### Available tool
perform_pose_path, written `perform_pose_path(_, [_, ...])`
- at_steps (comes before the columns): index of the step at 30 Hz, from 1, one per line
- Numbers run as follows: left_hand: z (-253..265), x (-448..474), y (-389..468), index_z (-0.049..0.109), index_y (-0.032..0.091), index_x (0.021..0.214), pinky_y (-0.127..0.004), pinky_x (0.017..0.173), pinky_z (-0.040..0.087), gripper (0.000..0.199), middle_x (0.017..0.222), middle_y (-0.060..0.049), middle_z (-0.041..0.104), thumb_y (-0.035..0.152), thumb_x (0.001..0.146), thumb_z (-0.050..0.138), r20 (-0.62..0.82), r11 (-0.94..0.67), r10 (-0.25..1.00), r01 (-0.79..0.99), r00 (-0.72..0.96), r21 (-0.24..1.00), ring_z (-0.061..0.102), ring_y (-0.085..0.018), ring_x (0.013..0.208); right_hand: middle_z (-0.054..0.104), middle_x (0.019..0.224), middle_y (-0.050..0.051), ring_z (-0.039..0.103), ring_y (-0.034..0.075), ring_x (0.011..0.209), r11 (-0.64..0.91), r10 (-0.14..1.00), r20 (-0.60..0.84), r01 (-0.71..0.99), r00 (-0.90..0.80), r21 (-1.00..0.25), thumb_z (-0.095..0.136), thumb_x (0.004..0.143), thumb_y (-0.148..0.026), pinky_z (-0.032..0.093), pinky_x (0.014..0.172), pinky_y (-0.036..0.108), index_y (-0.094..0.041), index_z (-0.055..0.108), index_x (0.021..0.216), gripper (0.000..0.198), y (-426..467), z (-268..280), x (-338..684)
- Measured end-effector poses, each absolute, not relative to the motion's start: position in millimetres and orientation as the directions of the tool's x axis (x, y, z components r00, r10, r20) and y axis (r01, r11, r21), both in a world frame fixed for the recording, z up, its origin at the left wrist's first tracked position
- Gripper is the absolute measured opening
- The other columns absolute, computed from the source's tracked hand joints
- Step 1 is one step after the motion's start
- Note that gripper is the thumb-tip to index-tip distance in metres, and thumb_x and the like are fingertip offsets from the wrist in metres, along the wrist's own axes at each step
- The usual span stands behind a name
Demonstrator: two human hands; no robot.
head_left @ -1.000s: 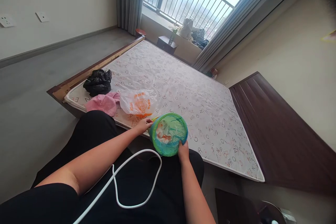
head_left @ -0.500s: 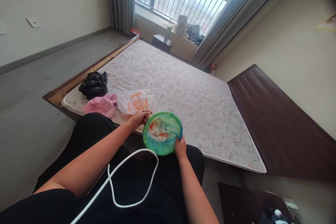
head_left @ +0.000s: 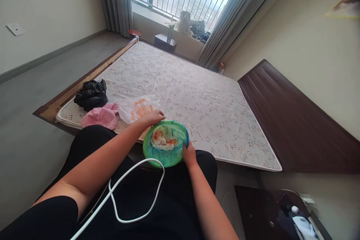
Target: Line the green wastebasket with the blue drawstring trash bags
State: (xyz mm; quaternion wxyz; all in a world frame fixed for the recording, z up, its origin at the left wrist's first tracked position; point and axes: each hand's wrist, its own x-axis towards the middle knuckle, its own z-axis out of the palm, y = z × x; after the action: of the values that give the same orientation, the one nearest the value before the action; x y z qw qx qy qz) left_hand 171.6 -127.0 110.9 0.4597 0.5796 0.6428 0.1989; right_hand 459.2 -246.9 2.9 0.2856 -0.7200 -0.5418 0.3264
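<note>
A round green waste basket [head_left: 180, 160] sits tilted at my lap, its mouth towards me. A thin green-blue plastic bag lines it and folds over the rim. Crumpled whitish plastic or tissue with orange-red marks [head_left: 161, 137] lies inside. My right hand [head_left: 189, 153] grips the basket's right rim, thumb on the inner side. At the far rim is my left hand [head_left: 154, 117], its visible fingers slightly bent and apart; the basket hides some of its underside. Just beyond it a clear plastic bag with orange print [head_left: 137, 108] lies on the mattress [head_left: 182, 82].
A pink cap-like cloth [head_left: 99, 118] and a black plastic bag [head_left: 91, 95] lie on the mattress's near left corner. A white cable [head_left: 137, 219] loops over my lap. The dark headboard [head_left: 298, 123] is at right, with a dark cabinet [head_left: 253, 206] at lower right.
My left hand has loosened from its pinch at the basket's rim, and its fingers have spread. My right hand keeps its grip. The view has shifted slightly.
</note>
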Motion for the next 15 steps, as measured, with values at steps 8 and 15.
perform_pose_path(8, [108, 187, -139, 0.072, 0.019, 0.125, -0.028, 0.079, 0.048, 0.043, 0.094, -0.005, 0.070, 0.034, 0.085, 0.078, -0.051, -0.082, 0.985, 0.712, 0.164, 0.698, 0.067, -0.022, 0.089, 0.074, 0.100, 0.011, 0.069, 0.032, 0.097, -0.285, 0.956, -0.175, 0.611, 0.234, -0.738, 0.053, 0.095, -0.045, 0.048, 0.087, 0.038, -0.023, 0.065, 0.116, 0.033, -243, 2, 457])
perform_pose_path(15, [98, 219, -185, 0.075, 0.019, 0.113, -0.040, 0.094, 0.048, 0.028, 0.111, -0.016, 0.070, 0.015, 0.099, 0.052, 0.104, -0.330, 0.944, 0.865, 0.314, 0.377, 0.066, -0.031, 0.106, 0.075, 0.104, 0.014, 0.069, 0.032, 0.098, -0.332, 0.942, -0.205, 0.640, 0.267, -0.693, 0.051, 0.097, -0.039, 0.047, 0.085, 0.037, -0.021, 0.064, 0.121, 0.033, -244, 7, 460])
